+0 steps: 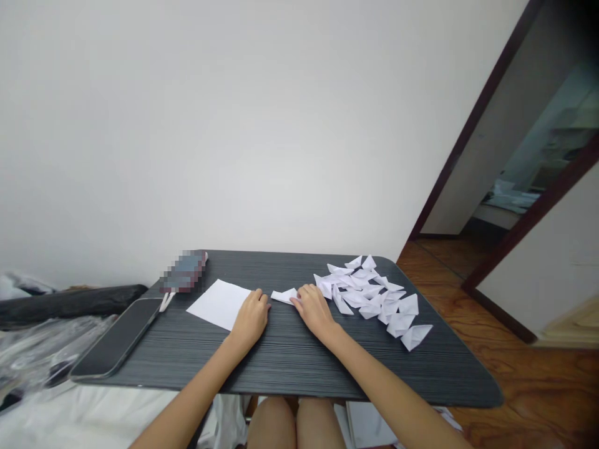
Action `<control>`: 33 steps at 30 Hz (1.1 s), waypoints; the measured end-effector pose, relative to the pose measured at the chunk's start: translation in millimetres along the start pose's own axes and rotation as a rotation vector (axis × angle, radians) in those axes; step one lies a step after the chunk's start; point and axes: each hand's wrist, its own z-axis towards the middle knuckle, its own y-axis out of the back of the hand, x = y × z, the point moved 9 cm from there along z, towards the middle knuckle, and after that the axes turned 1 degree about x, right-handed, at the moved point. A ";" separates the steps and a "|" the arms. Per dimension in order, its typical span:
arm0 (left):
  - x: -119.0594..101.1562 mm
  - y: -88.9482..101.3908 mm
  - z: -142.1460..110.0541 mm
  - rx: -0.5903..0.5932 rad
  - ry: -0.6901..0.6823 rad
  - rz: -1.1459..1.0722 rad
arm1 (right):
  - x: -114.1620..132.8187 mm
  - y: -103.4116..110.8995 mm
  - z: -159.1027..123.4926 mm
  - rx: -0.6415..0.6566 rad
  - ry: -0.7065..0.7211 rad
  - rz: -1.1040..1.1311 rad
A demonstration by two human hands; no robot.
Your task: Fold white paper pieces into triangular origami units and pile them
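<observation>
My right hand (314,307) is closed on a narrow folded paper (283,296), which pokes out to the left of the fingers. The rest of that paper is hidden beneath the hand. To its left, my left hand (253,312) lies on the table with its fingers loosely bent and no object visible in it. It overlaps the right edge of a flat white paper sheet (218,302). A gap of bare tabletop separates it from the folded paper. Several small folded paper pieces (369,290) are heaped just right of my right hand.
The dark table (299,368) stands against a white wall (281,125). A large phone (119,337) lies at its left edge, with a blurred-out device (185,271) and a white cable (166,301) behind it. Plastic bags (60,349) lie to the left; a doorway opens at right.
</observation>
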 end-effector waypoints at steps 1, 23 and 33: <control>0.7 -1.4 4.3 -0.009 0.016 -0.037 | -4.9 0.0 2.1 -0.020 -0.030 0.027; -0.7 -12.0 76.3 0.081 0.193 -1.768 | -53.9 33.0 35.6 -0.225 -0.059 1.118; -17.1 -13.1 67.8 0.012 0.171 -1.817 | -61.1 31.4 33.5 -0.292 -0.133 1.219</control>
